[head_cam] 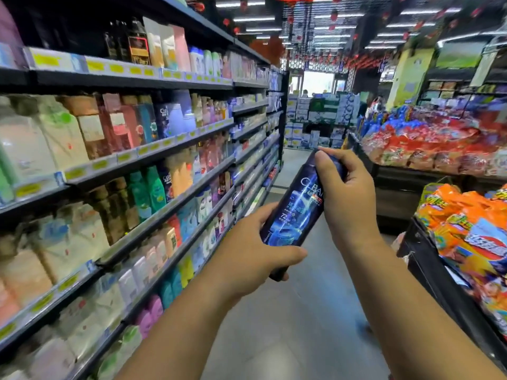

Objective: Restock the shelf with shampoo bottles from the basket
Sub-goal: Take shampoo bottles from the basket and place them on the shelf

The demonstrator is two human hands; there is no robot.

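A dark blue shampoo bottle (295, 209) is held tilted in the aisle, cap end pointing away. My left hand (252, 248) grips its lower end, thumb across the front. My right hand (345, 193) wraps round its upper end near the cap. The shelf (153, 154) runs along the left, its tiers packed with bottles; similar dark blue bottles (162, 119) stand on the second tier. The basket is out of view.
Grey floor (288, 338) stretches ahead down the aisle. On the right, black display bins (428, 270) hold orange snack bags, with red packs in a bin farther back. Stacked boxes (315, 124) stand at the aisle's far end.
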